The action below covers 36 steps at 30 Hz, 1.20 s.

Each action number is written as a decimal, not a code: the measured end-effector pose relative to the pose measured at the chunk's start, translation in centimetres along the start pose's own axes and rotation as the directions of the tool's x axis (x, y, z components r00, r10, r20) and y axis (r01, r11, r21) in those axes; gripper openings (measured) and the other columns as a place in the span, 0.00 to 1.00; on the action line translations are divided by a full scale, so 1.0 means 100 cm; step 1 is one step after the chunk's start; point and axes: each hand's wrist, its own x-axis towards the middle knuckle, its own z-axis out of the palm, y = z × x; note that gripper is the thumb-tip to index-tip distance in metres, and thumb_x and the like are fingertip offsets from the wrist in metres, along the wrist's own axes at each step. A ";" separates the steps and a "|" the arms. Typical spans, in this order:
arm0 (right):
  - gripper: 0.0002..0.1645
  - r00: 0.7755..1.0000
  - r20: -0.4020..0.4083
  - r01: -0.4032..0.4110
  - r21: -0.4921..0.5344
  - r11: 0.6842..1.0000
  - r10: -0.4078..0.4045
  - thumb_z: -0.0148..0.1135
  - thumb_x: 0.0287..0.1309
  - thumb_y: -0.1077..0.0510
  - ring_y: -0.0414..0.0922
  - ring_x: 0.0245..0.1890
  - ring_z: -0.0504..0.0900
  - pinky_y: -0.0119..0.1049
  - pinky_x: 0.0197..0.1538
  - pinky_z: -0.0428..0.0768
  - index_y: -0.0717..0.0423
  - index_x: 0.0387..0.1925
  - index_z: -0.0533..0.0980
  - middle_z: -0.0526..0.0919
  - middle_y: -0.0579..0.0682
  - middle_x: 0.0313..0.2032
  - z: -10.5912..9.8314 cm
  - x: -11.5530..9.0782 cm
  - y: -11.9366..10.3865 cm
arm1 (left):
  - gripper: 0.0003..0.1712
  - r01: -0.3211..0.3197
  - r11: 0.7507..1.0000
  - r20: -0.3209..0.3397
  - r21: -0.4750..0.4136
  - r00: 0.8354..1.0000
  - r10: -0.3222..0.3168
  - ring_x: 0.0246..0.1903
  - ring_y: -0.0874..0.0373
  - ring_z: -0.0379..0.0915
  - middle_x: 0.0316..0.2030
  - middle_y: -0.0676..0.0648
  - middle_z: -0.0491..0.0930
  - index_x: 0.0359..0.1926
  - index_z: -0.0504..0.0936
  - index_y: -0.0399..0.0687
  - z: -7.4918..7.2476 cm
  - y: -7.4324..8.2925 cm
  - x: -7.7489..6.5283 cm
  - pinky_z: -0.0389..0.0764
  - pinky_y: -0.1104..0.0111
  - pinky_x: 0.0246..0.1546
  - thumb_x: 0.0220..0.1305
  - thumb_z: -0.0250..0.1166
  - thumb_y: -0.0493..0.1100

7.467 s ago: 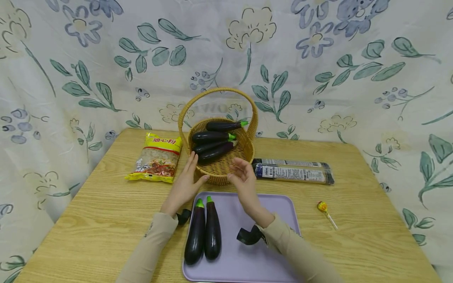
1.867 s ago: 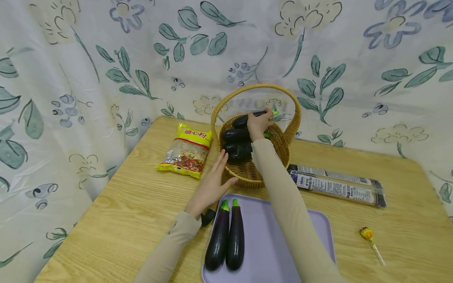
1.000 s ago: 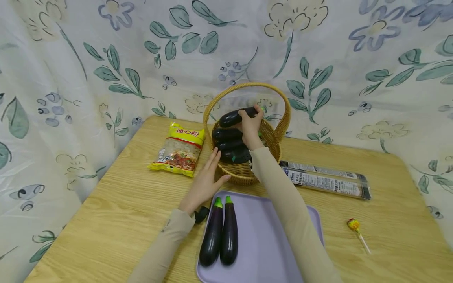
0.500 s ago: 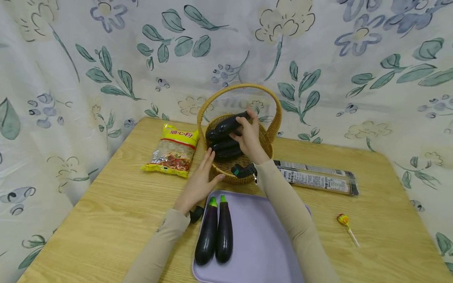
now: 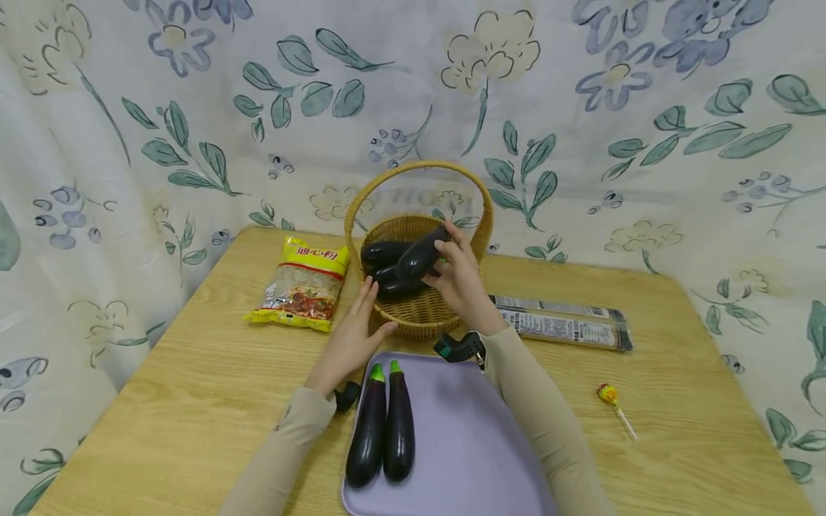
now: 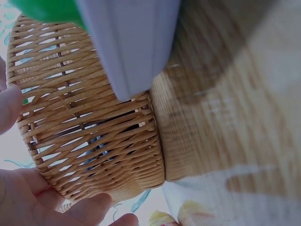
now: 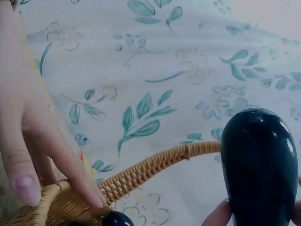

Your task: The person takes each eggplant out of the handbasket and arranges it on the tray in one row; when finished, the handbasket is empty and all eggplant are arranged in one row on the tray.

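My right hand (image 5: 463, 287) pinches an eggplant (image 5: 419, 258) near its stem end, tilted over the wicker basket (image 5: 422, 331). The right wrist view shows that eggplant's rounded dark end (image 7: 258, 160) close up. Below it in the basket lie other eggplants (image 5: 382, 252), partly covered. My left hand (image 5: 348, 340) rests at the basket's left front rim, fingers extended; the left wrist view has its fingers spread along the woven wall (image 6: 89, 136). Two more eggplants, one at the left edge (image 5: 366, 437) and one beside it (image 5: 400, 433), lie parallel on the lilac tray (image 5: 474, 444), green stems toward the basket.
A yellow bag of pasta (image 5: 303, 287) lies left of the basket. To the right are long clear packs of noodles (image 5: 561, 326), with a lollipop (image 5: 609, 398) nearer the front. The basket's tall handle (image 5: 419, 166) arches above the eggplants. A floral curtain (image 5: 413, 86) hangs behind the table.
Earlier my right hand was empty at the basket's front; it then reached in, gripped the rearmost eggplant, lifted it and drew it forward, tilting it. My left hand stays at the rim.
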 end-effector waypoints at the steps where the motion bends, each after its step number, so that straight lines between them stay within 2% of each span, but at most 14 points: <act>1: 0.37 1.000 0.009 -0.003 -0.001 1.000 0.003 0.44 0.69 0.61 0.55 0.61 0.68 0.45 0.50 0.73 0.41 0.75 0.48 0.51 0.54 0.72 -0.001 -0.004 -0.001 | 0.48 0.004 1.000 0.001 -0.001 1.000 -0.004 0.72 0.35 0.50 0.78 0.48 0.38 0.77 0.45 0.49 0.001 0.000 -0.001 0.59 0.38 0.66 0.67 0.57 0.62; 5: 0.37 0.999 0.041 -0.013 -0.025 1.000 0.014 0.43 0.69 0.62 0.54 0.66 0.64 0.41 0.46 0.77 0.41 0.75 0.46 0.48 0.53 0.73 -0.007 -0.020 -0.005 | 0.48 0.001 1.000 0.002 -0.019 1.000 -0.001 0.72 0.35 0.49 0.78 0.48 0.37 0.77 0.45 0.49 0.001 -0.001 -0.001 0.57 0.37 0.67 0.68 0.56 0.62; 8: 0.37 0.998 0.051 -0.021 -0.041 0.999 0.023 0.43 0.68 0.63 0.51 0.65 0.64 0.40 0.45 0.79 0.41 0.74 0.47 0.46 0.52 0.74 -0.010 -0.032 -0.007 | 0.48 0.000 1.000 -0.003 -0.025 1.000 0.000 0.72 0.35 0.49 0.78 0.48 0.37 0.77 0.44 0.49 0.001 -0.003 -0.001 0.56 0.37 0.67 0.68 0.56 0.62; 11: 0.37 0.998 0.063 -0.027 -0.064 0.998 0.031 0.42 0.67 0.63 0.47 0.60 0.68 0.40 0.44 0.80 0.42 0.73 0.48 0.45 0.52 0.75 -0.016 -0.044 -0.006 | 0.49 0.002 1.000 -0.001 -0.020 1.000 -0.002 0.72 0.35 0.48 0.78 0.48 0.36 0.77 0.44 0.49 0.000 -0.004 -0.001 0.56 0.38 0.67 0.67 0.56 0.63; 16: 0.35 0.996 0.067 -0.052 -0.081 0.995 0.058 0.41 0.66 0.64 0.40 0.50 0.78 0.39 0.42 0.81 0.42 0.72 0.50 0.53 0.53 0.71 -0.031 -0.064 -0.001 | 0.50 0.000 1.000 0.004 -0.012 1.000 0.000 0.72 0.35 0.49 0.78 0.48 0.36 0.77 0.44 0.50 0.002 -0.005 -0.001 0.56 0.37 0.67 0.67 0.55 0.65; 22: 0.33 0.993 0.095 -0.065 -0.112 0.992 0.075 0.43 0.63 0.64 0.39 0.41 0.79 0.35 0.43 0.79 0.39 0.67 0.54 0.59 0.49 0.63 -0.044 -0.080 0.008 | 0.49 -0.012 1.000 -0.004 0.010 1.000 0.012 0.72 0.36 0.49 0.78 0.49 0.36 0.77 0.44 0.50 0.003 -0.004 0.000 0.55 0.35 0.66 0.67 0.56 0.64; 25: 0.34 0.989 0.127 -0.052 -0.148 0.988 0.071 0.45 0.61 0.65 0.40 0.44 0.77 0.36 0.43 0.80 0.40 0.67 0.56 0.59 0.51 0.63 -0.047 -0.086 0.011 | 0.49 -0.014 1.000 -0.001 0.009 1.000 0.014 0.73 0.37 0.49 0.78 0.49 0.35 0.77 0.44 0.50 0.003 -0.005 0.000 0.56 0.37 0.66 0.67 0.55 0.64; 31: 0.36 0.976 0.198 -0.040 -0.239 0.970 0.089 0.48 0.61 0.64 0.44 0.48 0.74 0.37 0.39 0.82 0.41 0.69 0.56 0.61 0.54 0.59 -0.052 -0.099 0.019 | 0.49 -0.008 1.000 0.005 -0.005 1.000 0.008 0.72 0.36 0.49 0.78 0.50 0.35 0.78 0.44 0.51 0.002 -0.003 0.000 0.57 0.38 0.67 0.67 0.55 0.64; 36: 0.35 0.963 0.240 -0.053 -0.285 0.957 0.125 0.52 0.62 0.63 0.46 0.50 0.74 0.38 0.42 0.83 0.40 0.68 0.58 0.59 0.55 0.62 -0.055 -0.107 0.028 | 0.49 -0.003 1.000 0.007 0.001 1.000 0.003 0.72 0.36 0.49 0.78 0.49 0.35 0.78 0.43 0.51 0.002 -0.003 0.000 0.57 0.37 0.66 0.67 0.56 0.64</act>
